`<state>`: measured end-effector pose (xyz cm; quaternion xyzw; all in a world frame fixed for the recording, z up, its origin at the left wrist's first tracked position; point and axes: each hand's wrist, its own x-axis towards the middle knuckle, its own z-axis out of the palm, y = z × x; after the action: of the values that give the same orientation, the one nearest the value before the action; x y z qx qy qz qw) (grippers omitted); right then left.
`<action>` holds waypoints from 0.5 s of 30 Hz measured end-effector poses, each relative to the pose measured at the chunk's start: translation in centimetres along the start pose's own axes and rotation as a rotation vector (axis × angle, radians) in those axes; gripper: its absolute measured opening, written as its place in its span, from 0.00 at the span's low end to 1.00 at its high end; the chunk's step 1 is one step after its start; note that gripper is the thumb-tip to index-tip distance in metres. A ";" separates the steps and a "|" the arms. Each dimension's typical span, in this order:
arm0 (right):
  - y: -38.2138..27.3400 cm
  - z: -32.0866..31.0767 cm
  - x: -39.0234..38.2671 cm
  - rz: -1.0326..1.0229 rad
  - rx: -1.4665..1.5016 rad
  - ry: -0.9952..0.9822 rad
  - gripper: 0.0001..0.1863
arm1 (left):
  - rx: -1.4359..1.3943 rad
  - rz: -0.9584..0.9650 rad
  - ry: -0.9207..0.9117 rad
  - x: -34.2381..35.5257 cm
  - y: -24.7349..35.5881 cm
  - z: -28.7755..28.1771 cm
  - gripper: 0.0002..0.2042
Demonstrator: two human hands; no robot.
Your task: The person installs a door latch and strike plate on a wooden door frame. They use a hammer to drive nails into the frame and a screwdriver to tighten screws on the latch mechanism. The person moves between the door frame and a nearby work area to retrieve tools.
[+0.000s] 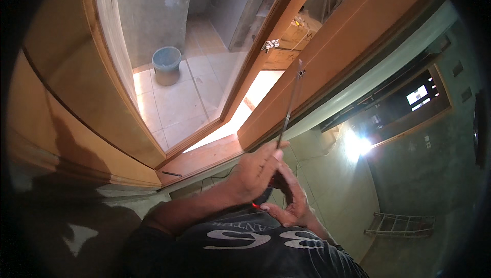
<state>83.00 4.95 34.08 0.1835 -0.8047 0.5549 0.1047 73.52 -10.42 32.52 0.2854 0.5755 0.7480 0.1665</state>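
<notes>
Both my hands are at a screwdriver with a long thin metal shaft [289, 114], in front of my chest. My left hand [250, 175] is closed about the shaft's lower end, its fingertips pressed near the metal. Beside it, my right hand [294, 198] curls round the dark handle [265, 196], which shows some red at its bottom and is mostly hidden by the hands. Pointing up and away, the shaft reaches a small metal fitting [302, 74] on the wooden panel [337, 37]; whether the tip touches it I cannot tell. A metal hinge [270, 46] sits on the glass door's wooden frame.
An open wooden-framed glass door [225, 116] stands ahead, with a bluish bucket [167, 65] on tiles behind the glass. A thin dark stick [171, 174] lies on the wooden ledge [204, 157]. To the right are a bright lamp [360, 146] and a ladder-like frame [401, 225].
</notes>
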 end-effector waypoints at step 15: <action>4.2 -10.5 -3.2 0.090 -0.128 0.508 0.18 | 1.081 -0.087 0.364 -0.4 7.2 -6.0 0.16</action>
<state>83.83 16.63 33.06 -0.0046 -0.7935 0.5350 0.2899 70.72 -17.30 38.26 0.1725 0.9071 0.3768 -0.0741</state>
